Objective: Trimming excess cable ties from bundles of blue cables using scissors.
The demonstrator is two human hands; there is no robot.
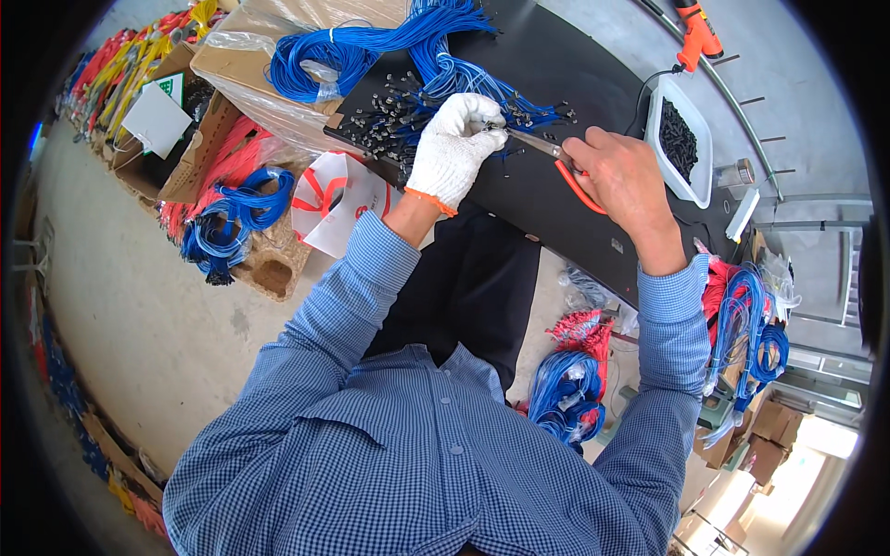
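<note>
Over black tabletop [565, 69], white-gloved left hand [454, 148] pinches small dark piece [493, 124]; bare right hand [626, 176] grips orange-handled pliers [545, 145], likely working it; needs steady alignment.

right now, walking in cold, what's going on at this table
A person is working at a black table. The bare right hand holds orange-handled pliers, their tips close to the fingertips of the white-gloved left hand. What those fingers pinch is too small to tell. Blue wires with dark ends lie around the left hand, and a white tray of small black pieces sits to the right.
</note>
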